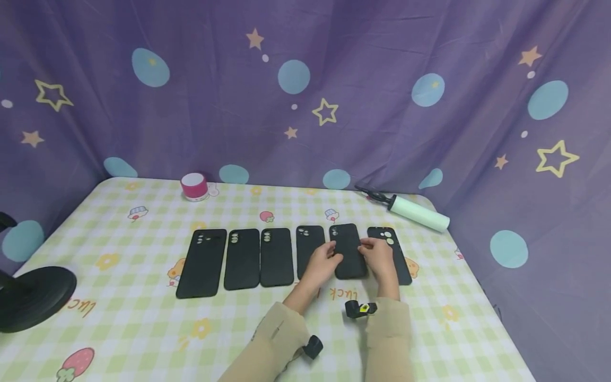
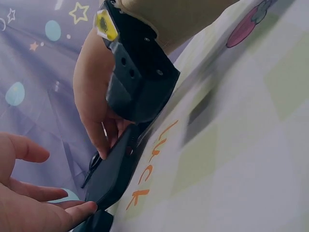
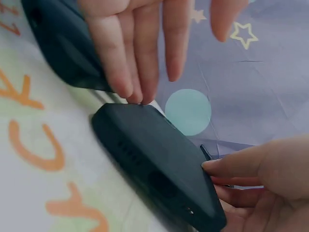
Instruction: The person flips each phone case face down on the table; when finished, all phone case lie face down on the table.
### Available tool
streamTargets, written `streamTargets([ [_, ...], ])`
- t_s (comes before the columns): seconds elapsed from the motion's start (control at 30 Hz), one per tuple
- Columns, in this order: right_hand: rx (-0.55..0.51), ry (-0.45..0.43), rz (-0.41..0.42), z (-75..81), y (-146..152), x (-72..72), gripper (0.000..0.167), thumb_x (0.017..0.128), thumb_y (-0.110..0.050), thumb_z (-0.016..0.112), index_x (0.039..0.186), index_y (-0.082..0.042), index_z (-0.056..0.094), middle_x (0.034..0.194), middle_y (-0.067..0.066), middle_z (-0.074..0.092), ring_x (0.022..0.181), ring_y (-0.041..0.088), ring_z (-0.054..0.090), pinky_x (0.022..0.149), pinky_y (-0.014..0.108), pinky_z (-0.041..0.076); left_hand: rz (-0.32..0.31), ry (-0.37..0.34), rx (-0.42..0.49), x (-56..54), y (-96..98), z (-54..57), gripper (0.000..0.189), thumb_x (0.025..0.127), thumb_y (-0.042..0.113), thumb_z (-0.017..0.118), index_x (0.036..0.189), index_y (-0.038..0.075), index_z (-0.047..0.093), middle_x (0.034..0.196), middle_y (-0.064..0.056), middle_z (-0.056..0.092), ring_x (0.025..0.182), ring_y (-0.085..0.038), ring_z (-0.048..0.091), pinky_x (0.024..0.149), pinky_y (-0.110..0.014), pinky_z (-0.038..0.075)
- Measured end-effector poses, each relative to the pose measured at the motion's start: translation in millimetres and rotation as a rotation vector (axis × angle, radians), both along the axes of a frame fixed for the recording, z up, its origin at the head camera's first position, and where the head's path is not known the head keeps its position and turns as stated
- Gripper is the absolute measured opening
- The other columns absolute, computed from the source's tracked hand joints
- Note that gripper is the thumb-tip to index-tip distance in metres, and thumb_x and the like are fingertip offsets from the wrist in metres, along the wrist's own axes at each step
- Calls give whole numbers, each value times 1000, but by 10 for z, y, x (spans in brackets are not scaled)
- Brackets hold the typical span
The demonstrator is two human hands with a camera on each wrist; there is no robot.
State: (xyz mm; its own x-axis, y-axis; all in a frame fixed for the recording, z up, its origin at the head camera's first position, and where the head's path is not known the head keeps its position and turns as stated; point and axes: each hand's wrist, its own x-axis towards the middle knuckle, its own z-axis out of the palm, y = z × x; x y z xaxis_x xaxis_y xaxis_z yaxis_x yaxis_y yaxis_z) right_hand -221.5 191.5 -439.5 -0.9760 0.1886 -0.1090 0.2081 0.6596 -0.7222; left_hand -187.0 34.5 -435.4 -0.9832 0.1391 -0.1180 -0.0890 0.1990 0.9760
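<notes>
Six black phone cases lie face down in a row, each with camera cutouts at its upper left. My hands are at the fifth phone case from the left. Extended fingertips of my left hand touch its left edge, above the neighbouring fourth phone case. On the opposite side, my right hand pinches the case's right edge, partly covering the sixth phone case. Seen from the right wrist, the case has slots and a port hole along its bottom edge.
Three more phone cases stand left, including the largest case. A pink round jar sits at the back, and a pale green hand pump lies back right. A black round base occupies the left side of the checked tablecloth.
</notes>
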Motion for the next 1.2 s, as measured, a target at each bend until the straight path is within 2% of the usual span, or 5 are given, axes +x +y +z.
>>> streamTargets([
  [0.43,83,51,-28,-10,-59,6,31,85,-7,69,114,3,68,106,18,72,100,31,69,90,44,54,-12,17,-28,7,-2,-2,51,93,12,54,139,-8,45,143,-25,48,134,-38,46,113,-47,37],
  [0.67,63,87,-27,-14,-26,8,32,86,-8,68,116,2,67,106,18,72,96,29,70,80,38,58,-18,43,-31,17,-7,0,51,92,11,54,138,-9,45,142,-26,49,133,-39,47,113,-47,38],
  [0.77,43,127,-24,10,28,23,32,88,-10,67,117,1,67,107,18,72,96,30,71,80,37,59,-15,47,-43,16,0,0,51,92,11,54,138,-9,45,142,-26,49,132,-39,48,112,-47,38],
  [1.0,31,195,-49,74,244,34,32,91,-12,64,120,2,65,113,19,70,104,33,69,92,44,53,10,55,-51,20,4,-5,51,91,10,53,138,-8,46,142,-25,50,132,-38,48,112,-47,38],
  [1.2,57,205,-63,143,528,24,33,91,-11,64,121,3,64,113,21,70,104,35,68,88,41,55,67,86,-15,17,7,-1,48,91,9,53,137,-6,49,139,-23,54,131,-36,50,112,-47,39],
])
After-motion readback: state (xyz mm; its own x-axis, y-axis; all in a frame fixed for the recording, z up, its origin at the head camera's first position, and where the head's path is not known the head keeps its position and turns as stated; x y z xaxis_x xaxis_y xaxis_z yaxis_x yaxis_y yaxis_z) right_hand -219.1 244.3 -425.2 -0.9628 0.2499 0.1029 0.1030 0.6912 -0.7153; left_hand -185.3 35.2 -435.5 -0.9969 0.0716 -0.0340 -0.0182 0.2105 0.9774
